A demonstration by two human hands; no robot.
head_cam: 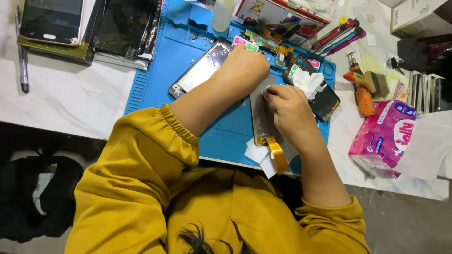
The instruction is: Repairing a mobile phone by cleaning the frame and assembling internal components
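1. Screen panel (260, 110), one, lies on the blue mat (155, 80) near its front edge, with one orange flex cable (278, 155) hanging past that edge over white paper scraps (256, 153).
2. Left hand (242, 70) rests on the panel's far end; its fingers curl under and I cannot tell what they grip.
3. Right hand (289, 110) presses on the panel, fingers bent, pinching something small and white at the panel's top; a crumpled tissue (308, 81) sits just beside it.
4. One phone frame (200, 69) lies on the mat left of the hands; one dark phone (325, 101) sits at the mat's right edge.
5. One phone (52, 21) rests on the tabletop (70, 101) at far left, with a pen (21, 56) beside it.
6. Open room: bare mat left of the arms, bare tabletop beyond it.
7. One pink, soft, rectangular tissue pack (381, 136) lies right of the mat; one orange tool (362, 89) lies behind it; one white box (414, 14) stands at the far right corner.
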